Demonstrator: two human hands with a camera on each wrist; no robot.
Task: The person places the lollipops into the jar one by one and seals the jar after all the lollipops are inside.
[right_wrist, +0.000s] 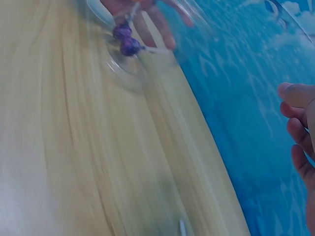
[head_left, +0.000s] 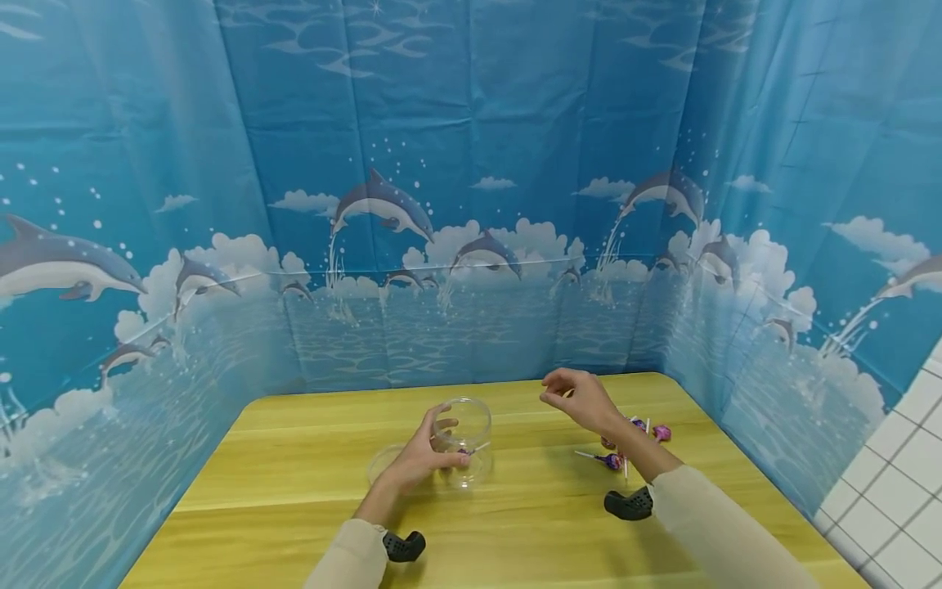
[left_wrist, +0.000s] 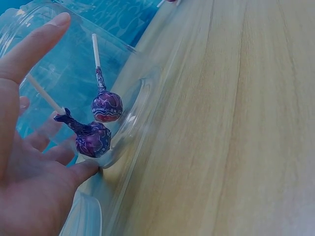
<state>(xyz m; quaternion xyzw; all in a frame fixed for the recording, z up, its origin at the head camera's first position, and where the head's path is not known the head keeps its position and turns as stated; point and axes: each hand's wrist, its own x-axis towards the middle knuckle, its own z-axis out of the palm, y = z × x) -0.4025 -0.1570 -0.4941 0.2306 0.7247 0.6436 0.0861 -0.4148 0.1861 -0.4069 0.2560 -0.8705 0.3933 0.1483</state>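
Observation:
My left hand (head_left: 418, 460) grips a clear plastic jar (head_left: 477, 427) that stands on the table, the fingers and thumb around its side. Inside the jar lie two lollipops in purple wrappers, one with its stick upright (left_wrist: 107, 106) and one tilted lower (left_wrist: 93, 140). My right hand (head_left: 586, 401) hovers over the table's far right part, apart from the jar. Its fingers are loosely bent and nothing shows between them. Under the right forearm lies a group of several wrapped lollipops (head_left: 612, 461), partly hidden by the arm.
A clear round lid (head_left: 379, 465) lies on the yellow wood-grain table (head_left: 280, 483), left of the jar and partly behind the left hand. A pink-wrapped lollipop (head_left: 661, 433) sits at the group's right edge. A blue dolphin curtain (head_left: 471, 327) hangs behind the table.

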